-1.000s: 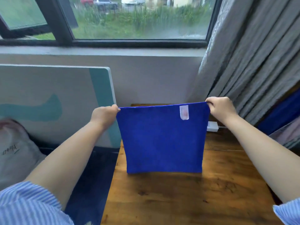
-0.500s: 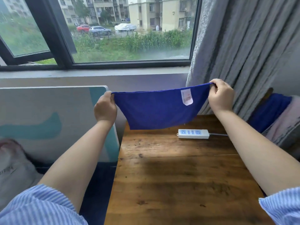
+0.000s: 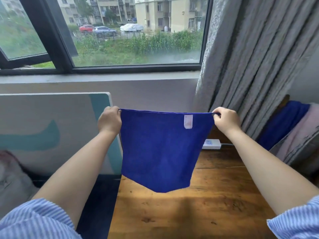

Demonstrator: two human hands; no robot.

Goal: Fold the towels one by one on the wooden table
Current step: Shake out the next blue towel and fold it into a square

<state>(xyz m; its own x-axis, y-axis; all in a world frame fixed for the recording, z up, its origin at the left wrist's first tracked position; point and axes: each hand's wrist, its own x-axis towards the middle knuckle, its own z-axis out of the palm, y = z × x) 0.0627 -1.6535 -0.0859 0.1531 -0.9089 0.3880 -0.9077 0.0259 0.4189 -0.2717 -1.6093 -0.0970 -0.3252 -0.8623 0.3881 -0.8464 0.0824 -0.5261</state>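
Faced a rainy window (image 3: 136, 31), grey curtain (image 3: 250, 66) to the right. Stood over the wooden table (image 3: 207, 213). Held the blue towel (image 3: 160, 152) hanging above it, top corners pinched by left hand (image 3: 109, 120) and right hand (image 3: 225, 119). Seemingly mid-shake before folding; next needed lowering flat, clear of the power strip (image 3: 212, 144).

This is a lived-in room of a home, likely a bedroom. A dark-framed window (image 3: 120, 40) looks out on apartment blocks and parked cars, with grey pleated curtains (image 3: 255, 66) beside it. A worn wooden table (image 3: 198, 213) carries a white power strip (image 3: 212, 144), and folded blue and pink fabrics (image 3: 293, 128) are piled at the right.
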